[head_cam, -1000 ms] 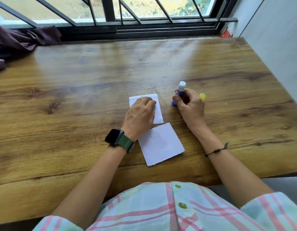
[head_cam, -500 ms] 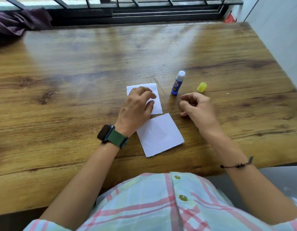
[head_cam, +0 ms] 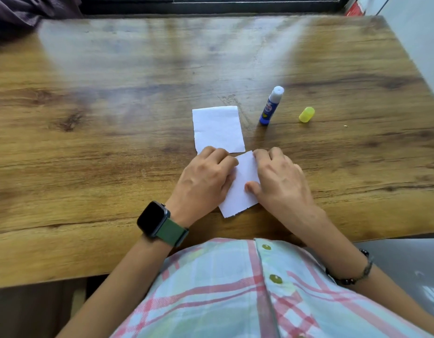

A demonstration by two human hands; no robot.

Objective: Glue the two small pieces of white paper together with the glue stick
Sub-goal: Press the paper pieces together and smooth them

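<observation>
Two small white papers lie on the wooden table. The far paper (head_cam: 218, 129) lies flat and uncovered. The near paper (head_cam: 242, 189) sits between my hands, its left and right sides under my fingers. My left hand (head_cam: 203, 181) rests on its left edge and my right hand (head_cam: 281, 181) on its right edge, fingers curled at the paper's upper corners. The blue glue stick (head_cam: 270, 107) stands upright and uncapped to the right of the far paper. Its yellow cap (head_cam: 306, 114) lies on its side further right.
The table (head_cam: 113, 142) runs to a window sill at the back. Dark cloth (head_cam: 21, 13) is bunched at the back left corner. A white wall (head_cam: 420, 40) borders the right side. The table's front edge is close to my body.
My right hand let go of the glue stick, leaving it standing, and came to the near paper. My left hand slid off the far paper onto the near one.
</observation>
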